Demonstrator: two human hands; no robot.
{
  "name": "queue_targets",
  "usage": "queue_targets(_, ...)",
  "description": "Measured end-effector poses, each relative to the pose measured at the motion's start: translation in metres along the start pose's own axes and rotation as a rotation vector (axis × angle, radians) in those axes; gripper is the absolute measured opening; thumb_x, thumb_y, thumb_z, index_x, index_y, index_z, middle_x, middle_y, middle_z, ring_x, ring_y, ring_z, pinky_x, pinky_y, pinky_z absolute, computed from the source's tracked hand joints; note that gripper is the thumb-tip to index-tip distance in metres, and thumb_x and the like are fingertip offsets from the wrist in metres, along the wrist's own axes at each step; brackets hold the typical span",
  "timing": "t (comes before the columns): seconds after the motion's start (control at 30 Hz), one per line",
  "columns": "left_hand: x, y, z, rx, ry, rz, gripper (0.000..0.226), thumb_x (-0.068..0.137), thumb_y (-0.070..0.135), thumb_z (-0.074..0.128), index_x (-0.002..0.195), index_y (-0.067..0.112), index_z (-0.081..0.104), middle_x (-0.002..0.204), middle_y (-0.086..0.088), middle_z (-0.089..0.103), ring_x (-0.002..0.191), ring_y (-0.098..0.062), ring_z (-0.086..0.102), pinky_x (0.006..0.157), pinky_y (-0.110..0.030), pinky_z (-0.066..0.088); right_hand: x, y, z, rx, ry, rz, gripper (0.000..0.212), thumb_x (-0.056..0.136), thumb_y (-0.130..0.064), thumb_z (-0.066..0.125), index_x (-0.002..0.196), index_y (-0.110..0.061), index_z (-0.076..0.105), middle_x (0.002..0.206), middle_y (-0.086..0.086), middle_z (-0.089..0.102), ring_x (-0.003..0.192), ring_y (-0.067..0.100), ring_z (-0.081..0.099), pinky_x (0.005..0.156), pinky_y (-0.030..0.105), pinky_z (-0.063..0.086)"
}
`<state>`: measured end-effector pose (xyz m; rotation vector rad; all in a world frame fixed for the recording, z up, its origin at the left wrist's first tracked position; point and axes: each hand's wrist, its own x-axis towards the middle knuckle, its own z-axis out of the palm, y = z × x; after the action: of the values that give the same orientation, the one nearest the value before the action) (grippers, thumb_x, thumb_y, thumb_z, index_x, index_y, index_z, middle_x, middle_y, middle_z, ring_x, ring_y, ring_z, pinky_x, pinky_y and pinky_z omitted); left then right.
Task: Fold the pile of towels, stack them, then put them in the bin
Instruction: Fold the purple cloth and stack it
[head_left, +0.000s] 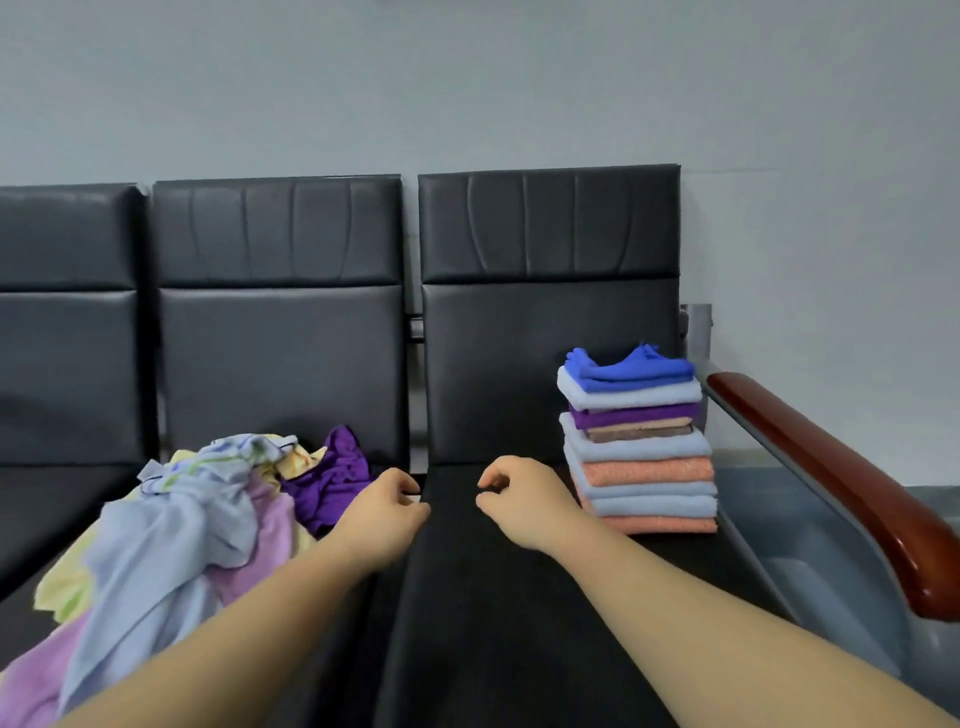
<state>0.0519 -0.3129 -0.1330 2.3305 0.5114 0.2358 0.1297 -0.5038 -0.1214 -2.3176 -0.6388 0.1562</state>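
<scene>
— Towels of pale blue, lilac, yellow and purple cloth are heaped unfolded on the black padded bench, left; a folded stack is set right.
— Left hand, right hand noted between them, fingers curled; whether anything is pinched cannot be told.

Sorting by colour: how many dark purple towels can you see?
2: a folded purple towel in the stack, a crumpled purple towel on the pile; others may be buried.

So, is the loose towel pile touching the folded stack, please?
Apart: the head view shows a wide dark gap between the loose towel pile and the folded stack.
</scene>
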Motion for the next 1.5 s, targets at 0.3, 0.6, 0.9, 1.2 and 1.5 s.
queue_targets(0.3, 0.037, -0.092, -0.050, 0.106, 0.095, -0.116, 0.026, 0.092, 0.024, 0.067, 0.116, 0.020, 0.059, 0.089, 0.010, 0.065, 0.080, -0.009, 0.063, 0.068, -0.027, 0.048, 0.057, -0.042, 0.082, 0.021, -0.126, -0.062, 0.012, 0.095, -0.022, 0.065, 0.103, -0.031, 0.065, 0.106, -0.010, 0.064, 0.095, 0.012, 0.061, 0.069, 0.021, 0.045)
queue_targets(0.6, 0.102, -0.135, -0.011, 0.295, -0.040, -0.052, 0.049, 0.092, 0.027, 0.058, 0.139, 0.020, 0.049, 0.136, -0.008, 0.054, 0.123, -0.031, 0.059, 0.104, -0.040, 0.047, 0.153, -0.031, 0.158, -0.208, -0.265, -0.042, 0.057, 0.096, -0.008, 0.049, 0.150, -0.025, 0.047, 0.153, -0.003, 0.036, 0.126, 0.028, 0.055, 0.104, 0.038, 0.048)
queue_targets(0.9, 0.123, -0.162, 0.008, 0.550, -0.024, -0.072, 0.035, 0.099, 0.036, 0.052, 0.126, 0.016, 0.053, 0.127, -0.009, 0.051, 0.114, -0.035, 0.060, 0.088, -0.042, 0.049, 0.193, -0.009, 0.193, -0.407, -0.229, -0.142, 0.026, 0.097, -0.009, 0.056, 0.115, -0.022, 0.070, 0.121, 0.006, 0.063, 0.108, 0.031, 0.063, 0.087, 0.036, 0.051)
queue_targets(1.2, 0.089, -0.113, 0.010, 0.390, -0.120, 0.078, 0.008, 0.092, 0.031, 0.052, 0.090, 0.032, 0.059, 0.104, 0.002, 0.072, 0.100, -0.026, 0.066, 0.087, -0.039, 0.053, 0.119, 0.001, 0.073, -0.091, -0.335, -0.054, 0.008, 0.097, -0.027, 0.070, 0.094, -0.023, 0.075, 0.087, -0.004, 0.075, 0.080, 0.013, 0.068, 0.074, 0.030, 0.054)
queue_targets(1.5, 0.044, -0.011, 0.017, -0.101, -0.185, 0.207, 0.012, 0.096, 0.030, 0.063, 0.094, 0.019, 0.065, 0.084, 0.001, 0.068, 0.075, -0.013, 0.059, 0.074, -0.034, 0.050, 0.040, 0.018, -0.038, 0.790, -0.308, 0.190, 0.012, 0.105, -0.011, 0.058, 0.099, -0.013, 0.067, 0.091, 0.003, 0.072, 0.082, 0.013, 0.073, 0.070, 0.025, 0.055)
